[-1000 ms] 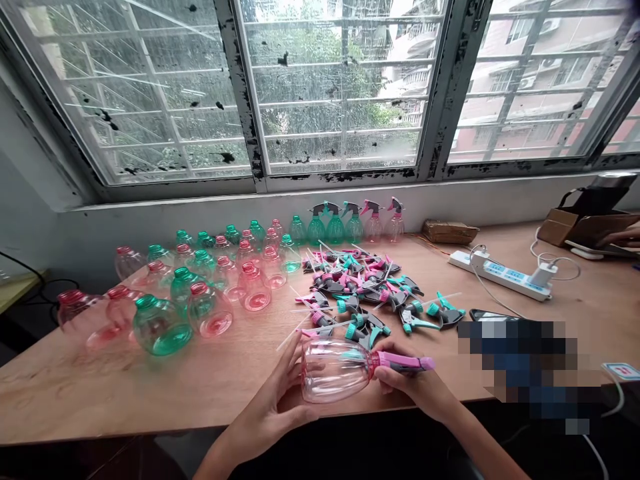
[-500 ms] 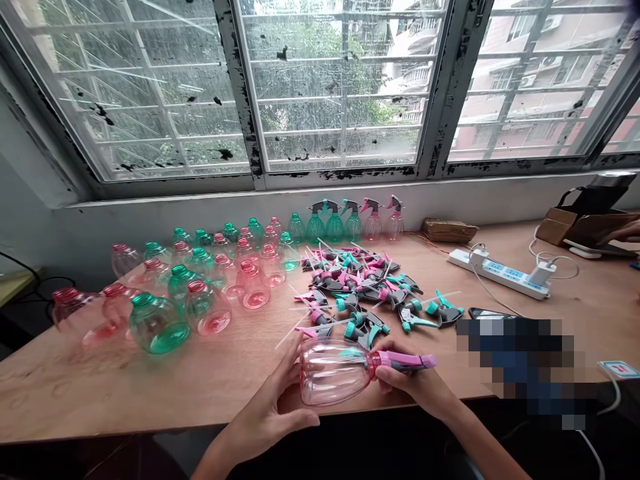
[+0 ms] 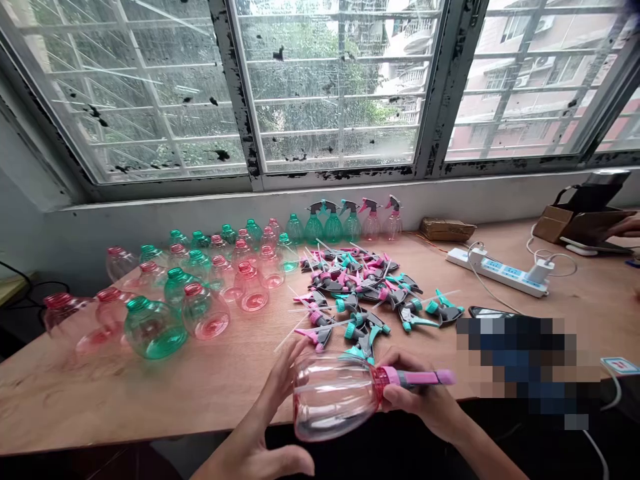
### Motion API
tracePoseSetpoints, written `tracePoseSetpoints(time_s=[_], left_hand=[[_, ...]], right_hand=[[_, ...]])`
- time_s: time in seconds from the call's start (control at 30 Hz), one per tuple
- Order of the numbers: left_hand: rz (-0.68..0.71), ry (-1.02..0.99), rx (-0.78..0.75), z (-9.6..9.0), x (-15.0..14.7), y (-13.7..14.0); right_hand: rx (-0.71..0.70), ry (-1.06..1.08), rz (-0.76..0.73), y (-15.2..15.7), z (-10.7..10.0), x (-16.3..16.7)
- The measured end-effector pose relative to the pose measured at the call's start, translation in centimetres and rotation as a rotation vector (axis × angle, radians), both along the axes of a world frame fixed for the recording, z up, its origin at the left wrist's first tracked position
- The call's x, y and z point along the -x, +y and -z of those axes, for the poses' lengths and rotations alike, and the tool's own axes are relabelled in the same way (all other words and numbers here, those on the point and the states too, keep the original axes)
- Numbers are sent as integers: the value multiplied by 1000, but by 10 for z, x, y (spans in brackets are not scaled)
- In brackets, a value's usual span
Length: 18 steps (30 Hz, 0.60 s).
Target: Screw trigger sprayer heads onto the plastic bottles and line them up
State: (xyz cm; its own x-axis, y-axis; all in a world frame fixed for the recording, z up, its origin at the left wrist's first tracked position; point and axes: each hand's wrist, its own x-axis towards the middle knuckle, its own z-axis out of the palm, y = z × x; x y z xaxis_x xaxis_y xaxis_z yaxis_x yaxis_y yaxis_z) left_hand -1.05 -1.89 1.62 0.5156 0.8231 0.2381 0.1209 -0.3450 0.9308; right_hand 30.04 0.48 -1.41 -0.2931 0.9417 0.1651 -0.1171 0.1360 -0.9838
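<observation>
A clear pink spray bottle (image 3: pixel 335 397) lies sideways in the air over the table's front edge, its base to the left. Its pink and grey trigger sprayer (image 3: pixel 417 378) sits on the neck at the right. My right hand (image 3: pixel 420 393) is closed around the neck and sprayer collar. At the base end, my left hand (image 3: pixel 265 427) is open, thumb and fingers spread around the bottle's bottom; whether the fingertips touch it I cannot tell. Beyond the bottle lies a heap of loose trigger sprayers (image 3: pixel 360 280), pink, teal and grey, with thin white tubes.
Several pink and green bottles without sprayers, such as a green bottle (image 3: pixel 155 330), stand at the left. Bottles with sprayers (image 3: pixel 333 227) line the wall. On the right are a power strip (image 3: pixel 497 272), a brown package (image 3: pixel 447 229), a blurred patch and another person's hand (image 3: pixel 627 227).
The bottle has come nearer and lower, its sprayer turned slightly. My left hand has moved down and left, its fingers opening wider at the base. My right hand keeps its hold.
</observation>
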Motion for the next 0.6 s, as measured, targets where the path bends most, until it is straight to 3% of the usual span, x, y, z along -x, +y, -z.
tracePoseSetpoints(time_s=[0.1, 0.17, 0.23, 0.33, 0.43, 0.5, 0.6], left_hand=[[4, -21, 9, 1, 1, 1], [-46, 8, 39, 2, 0, 3], [-117, 42, 48, 2, 0, 6], [-186, 80, 38, -3, 2, 12], [-213, 90, 4, -10, 7, 14], [-223, 95, -46, -13, 11, 10], [-220, 98, -106, -14, 15, -2]], right_hand=[[-209, -128, 115, -10, -3, -3], [-242, -165, 124, -14, -4, -5], [-149, -97, 58, -15, -4, -5], [68, 105, -179, -10, -1, 0], [96, 145, -247, -7, 1, 3], [-10, 42, -93, -7, 0, 3], [-371, -80, 98, -9, -3, 3]])
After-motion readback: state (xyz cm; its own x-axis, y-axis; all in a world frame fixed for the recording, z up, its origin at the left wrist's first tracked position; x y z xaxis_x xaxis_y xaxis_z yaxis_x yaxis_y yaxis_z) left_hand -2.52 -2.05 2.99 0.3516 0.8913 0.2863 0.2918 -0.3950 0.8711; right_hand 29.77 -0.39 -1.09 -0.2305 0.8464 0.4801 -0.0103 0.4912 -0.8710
